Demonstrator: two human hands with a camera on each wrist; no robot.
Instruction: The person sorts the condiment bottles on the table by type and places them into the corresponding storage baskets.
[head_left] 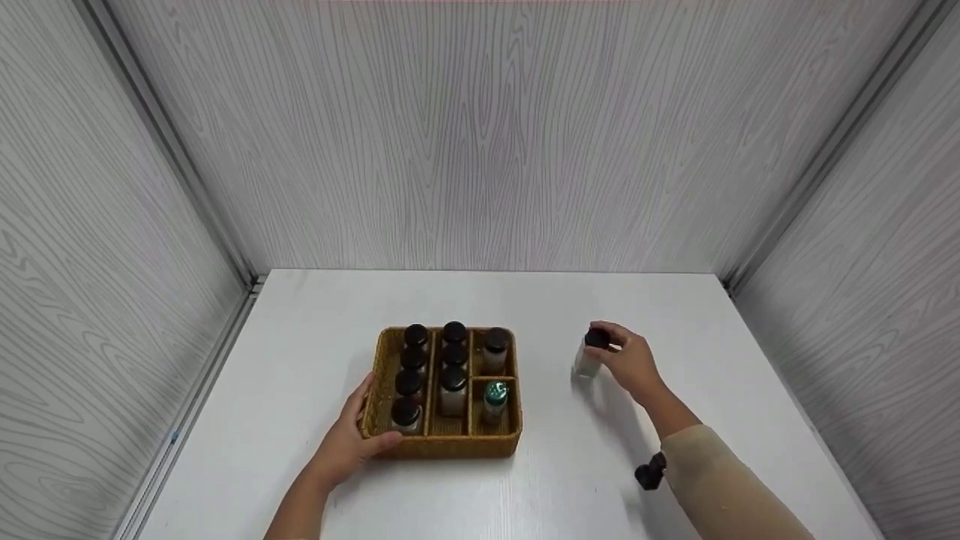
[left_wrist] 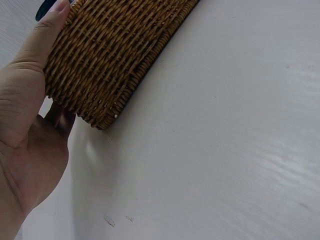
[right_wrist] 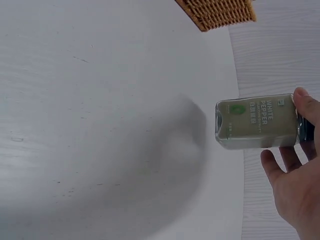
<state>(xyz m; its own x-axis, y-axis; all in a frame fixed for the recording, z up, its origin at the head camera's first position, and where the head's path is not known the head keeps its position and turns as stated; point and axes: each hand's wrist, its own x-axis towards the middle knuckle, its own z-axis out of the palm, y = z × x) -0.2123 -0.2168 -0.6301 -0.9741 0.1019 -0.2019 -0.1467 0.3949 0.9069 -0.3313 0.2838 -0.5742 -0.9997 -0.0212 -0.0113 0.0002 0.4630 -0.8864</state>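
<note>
In the head view, a brown woven basket (head_left: 450, 448) with compartments stands on the white table. My left hand (head_left: 346, 448) grips its front left corner, thumb over the front rim and fingers along the left side. My right hand (head_left: 630, 364) pinches the black cap of a clear glass spice jar (head_left: 587, 363), right of the basket. Its label reads "WHITE PEPPER" on this jar (right_wrist: 260, 122) in the right wrist view. The jar stands nearly upright; I cannot tell whether its base touches the table. The basket's woven wall (left_wrist: 110, 55) fills the top of the left wrist view.
Several black-capped jars (head_left: 409, 382) line the left compartment, and three black-capped jars (head_left: 453, 381) the middle one. At the right, a black-capped jar (head_left: 495, 349) sits behind a green-capped jar (head_left: 495, 401). Grey wood-patterned panels (head_left: 480, 150) enclose the table's back and sides.
</note>
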